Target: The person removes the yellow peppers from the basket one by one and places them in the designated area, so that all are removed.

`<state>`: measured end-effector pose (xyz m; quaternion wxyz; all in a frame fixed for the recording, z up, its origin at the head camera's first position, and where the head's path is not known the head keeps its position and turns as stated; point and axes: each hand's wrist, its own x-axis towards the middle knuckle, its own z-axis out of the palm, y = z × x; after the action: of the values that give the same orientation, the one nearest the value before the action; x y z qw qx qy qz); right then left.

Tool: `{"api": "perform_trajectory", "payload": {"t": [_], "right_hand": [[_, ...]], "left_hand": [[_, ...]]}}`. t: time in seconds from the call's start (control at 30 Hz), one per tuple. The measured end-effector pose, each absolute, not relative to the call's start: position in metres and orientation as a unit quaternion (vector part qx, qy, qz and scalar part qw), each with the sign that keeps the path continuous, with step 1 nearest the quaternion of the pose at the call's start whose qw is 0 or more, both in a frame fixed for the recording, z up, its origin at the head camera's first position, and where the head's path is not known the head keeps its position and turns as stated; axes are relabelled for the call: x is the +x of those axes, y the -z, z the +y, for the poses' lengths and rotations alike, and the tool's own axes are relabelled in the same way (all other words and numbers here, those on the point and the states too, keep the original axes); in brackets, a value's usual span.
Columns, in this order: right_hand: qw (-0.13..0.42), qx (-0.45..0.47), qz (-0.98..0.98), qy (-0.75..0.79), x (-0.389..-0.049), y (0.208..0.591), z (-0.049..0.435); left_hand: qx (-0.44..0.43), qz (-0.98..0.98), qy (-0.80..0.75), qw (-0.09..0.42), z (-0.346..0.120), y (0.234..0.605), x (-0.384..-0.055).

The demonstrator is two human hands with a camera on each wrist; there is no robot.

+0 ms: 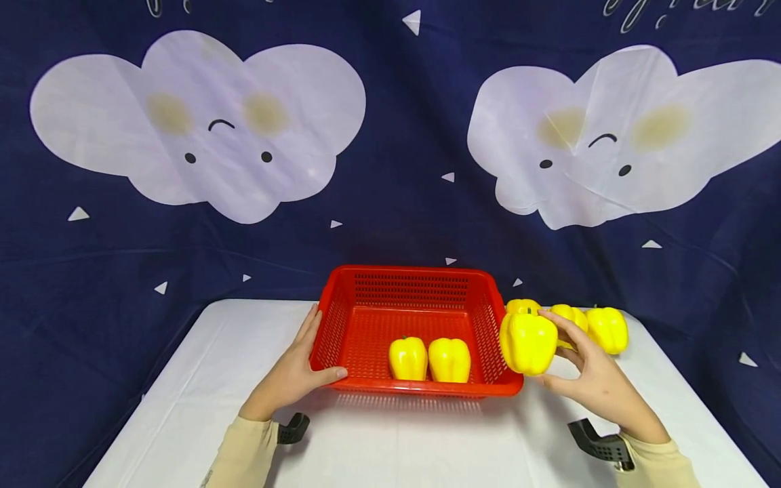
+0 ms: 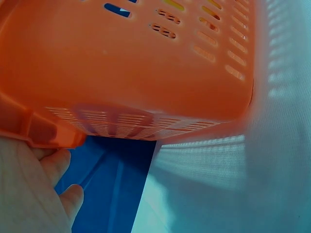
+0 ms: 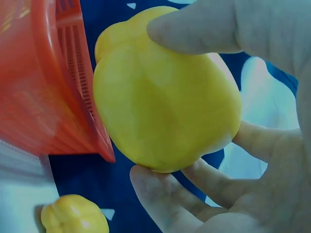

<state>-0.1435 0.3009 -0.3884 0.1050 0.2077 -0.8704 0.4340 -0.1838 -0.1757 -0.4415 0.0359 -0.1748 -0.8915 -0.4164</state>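
Note:
My right hand (image 1: 594, 383) grips a yellow bell pepper (image 1: 528, 342) between thumb and fingers, just off the right end of a red plastic basket (image 1: 415, 271). In the right wrist view that pepper (image 3: 165, 107) is off the table, close beside the basket's wall (image 3: 58, 97). At the basket's left front corner my left hand (image 1: 293, 376) holds the rim, thumb over the front edge and fingers along the left side. Inside the basket, two yellow bell peppers stand side by side near the front: a left one (image 1: 408, 359) and a right one (image 1: 449, 360).
Behind my right hand, more yellow bell peppers rest on the table: one close to the basket (image 1: 523, 306), a partly hidden one (image 1: 570, 317) and one farthest right (image 1: 608, 330). A white cloth covers the table (image 1: 390, 447). A dark blue cloud-print curtain (image 1: 403, 169) hangs behind.

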Motion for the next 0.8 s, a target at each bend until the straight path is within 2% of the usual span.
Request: {"api": "perform_trajectory", "payload": {"t": [0.37,0.8], "right_hand": [[0.113,0.194,-0.878,-0.424,-0.15,0.396,0.323],[0.089,0.19,-0.873,-0.441,-0.16,0.418,0.342]], "left_hand": [[-0.179,-0.892,0.413,0.038,-0.176,0.443,-0.184],[-0.178,-0.892,0.414,0.031,-0.176,0.442,-0.184]]}}
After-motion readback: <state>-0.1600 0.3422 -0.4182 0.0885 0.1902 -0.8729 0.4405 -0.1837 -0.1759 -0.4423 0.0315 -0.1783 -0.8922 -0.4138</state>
